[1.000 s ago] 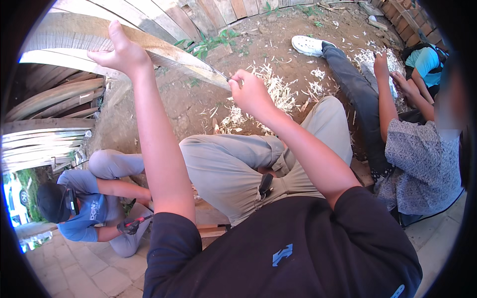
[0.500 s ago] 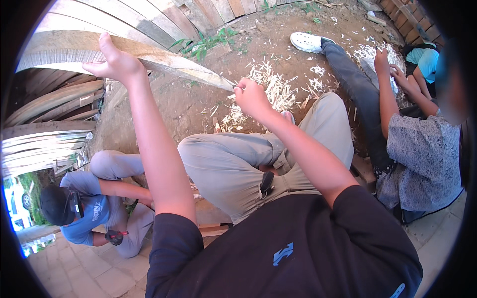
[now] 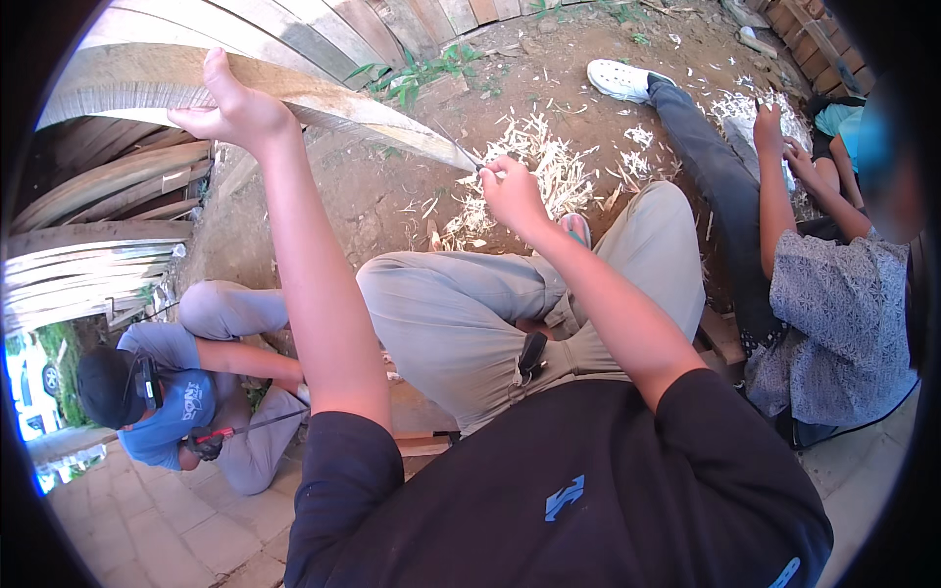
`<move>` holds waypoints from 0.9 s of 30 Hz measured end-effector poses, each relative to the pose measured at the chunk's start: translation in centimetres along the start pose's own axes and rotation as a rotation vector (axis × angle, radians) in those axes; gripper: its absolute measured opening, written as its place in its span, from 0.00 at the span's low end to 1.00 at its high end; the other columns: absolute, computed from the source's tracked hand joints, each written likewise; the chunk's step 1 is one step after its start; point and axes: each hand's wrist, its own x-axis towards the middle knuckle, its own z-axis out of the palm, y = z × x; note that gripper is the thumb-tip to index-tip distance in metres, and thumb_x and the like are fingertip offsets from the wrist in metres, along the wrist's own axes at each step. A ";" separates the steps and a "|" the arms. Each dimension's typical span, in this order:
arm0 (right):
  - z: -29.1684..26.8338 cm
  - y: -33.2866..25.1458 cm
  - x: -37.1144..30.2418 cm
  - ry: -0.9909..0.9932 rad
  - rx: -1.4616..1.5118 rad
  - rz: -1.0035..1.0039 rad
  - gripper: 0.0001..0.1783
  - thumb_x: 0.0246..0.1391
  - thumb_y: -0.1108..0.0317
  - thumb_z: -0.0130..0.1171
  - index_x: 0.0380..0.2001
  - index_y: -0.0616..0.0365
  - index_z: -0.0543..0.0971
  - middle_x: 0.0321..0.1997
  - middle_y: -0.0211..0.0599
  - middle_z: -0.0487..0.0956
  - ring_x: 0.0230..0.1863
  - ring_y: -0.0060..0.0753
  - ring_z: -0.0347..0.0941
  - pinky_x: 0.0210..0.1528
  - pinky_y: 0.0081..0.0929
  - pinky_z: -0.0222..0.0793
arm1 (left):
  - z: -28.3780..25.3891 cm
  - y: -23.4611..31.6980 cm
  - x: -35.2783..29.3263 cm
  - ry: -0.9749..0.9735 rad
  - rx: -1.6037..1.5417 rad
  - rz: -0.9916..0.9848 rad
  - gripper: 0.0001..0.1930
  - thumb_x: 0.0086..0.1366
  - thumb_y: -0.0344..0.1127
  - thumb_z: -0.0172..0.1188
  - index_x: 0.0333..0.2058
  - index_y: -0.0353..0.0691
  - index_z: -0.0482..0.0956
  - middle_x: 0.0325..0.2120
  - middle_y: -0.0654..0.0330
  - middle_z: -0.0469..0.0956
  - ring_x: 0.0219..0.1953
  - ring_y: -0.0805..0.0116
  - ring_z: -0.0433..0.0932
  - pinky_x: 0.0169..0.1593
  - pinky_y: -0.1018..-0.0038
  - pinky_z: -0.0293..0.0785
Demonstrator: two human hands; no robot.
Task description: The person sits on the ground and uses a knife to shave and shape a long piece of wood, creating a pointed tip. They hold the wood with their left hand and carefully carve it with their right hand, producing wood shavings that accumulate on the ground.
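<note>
Across the upper left, the long plank [image 3: 358, 112] slants down to the right, its narrow end just beside my right hand [image 3: 515, 199], which is closed around a thin, mostly hidden tool [image 3: 480, 168]. Farther up the plank, there's my left hand [image 3: 247, 116], unclenched, thumb and fingers spread against the wood.

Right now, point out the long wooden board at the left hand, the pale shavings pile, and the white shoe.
Long wooden board [image 3: 343, 106]: head view, on its pale face, near mid-length.
Pale shavings pile [image 3: 551, 162]: head view, middle of the heap.
White shoe [image 3: 618, 80]: head view, middle of its upper.
</note>
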 end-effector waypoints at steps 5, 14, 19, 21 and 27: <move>-0.8 -6.2 -1.2 -0.028 -0.074 -0.096 0.13 0.61 0.60 0.58 0.40 0.58 0.83 0.35 0.54 0.85 0.41 0.56 0.83 0.45 0.48 0.76 | -0.8 -0.3 0.7 0.040 0.013 -0.017 0.36 0.63 0.36 0.63 0.62 0.26 0.53 0.58 0.40 0.64 0.57 0.56 0.70 0.62 0.60 0.69; 0.2 -1.4 -1.3 -0.022 -0.056 -0.013 0.12 0.61 0.60 0.60 0.40 0.57 0.83 0.29 0.50 0.84 0.33 0.49 0.83 0.39 0.41 0.76 | -1.6 -0.2 0.7 -0.055 -0.020 -0.014 0.40 0.63 0.37 0.62 0.65 0.24 0.49 0.61 0.39 0.61 0.62 0.55 0.66 0.68 0.61 0.63; 0.3 -3.6 -0.1 -0.022 -0.063 -0.052 0.12 0.61 0.62 0.58 0.39 0.58 0.83 0.32 0.51 0.85 0.37 0.55 0.83 0.43 0.46 0.77 | -1.6 -0.4 0.8 0.037 0.059 -0.050 0.49 0.63 0.38 0.61 0.70 0.24 0.38 0.66 0.36 0.54 0.65 0.53 0.62 0.71 0.60 0.59; 0.9 -3.2 0.4 -0.034 -0.146 0.019 0.13 0.61 0.61 0.58 0.38 0.59 0.84 0.34 0.52 0.85 0.40 0.54 0.84 0.47 0.45 0.78 | -2.3 -0.5 1.0 0.051 0.093 -0.069 0.51 0.63 0.39 0.61 0.71 0.24 0.35 0.68 0.36 0.52 0.66 0.52 0.62 0.71 0.60 0.58; 0.3 -0.4 0.6 -0.038 -0.092 0.007 0.12 0.59 0.62 0.60 0.38 0.59 0.84 0.33 0.51 0.85 0.36 0.51 0.84 0.42 0.44 0.77 | -2.3 0.1 0.6 0.019 0.091 -0.109 0.54 0.63 0.40 0.61 0.72 0.25 0.30 0.70 0.33 0.47 0.69 0.50 0.59 0.72 0.60 0.57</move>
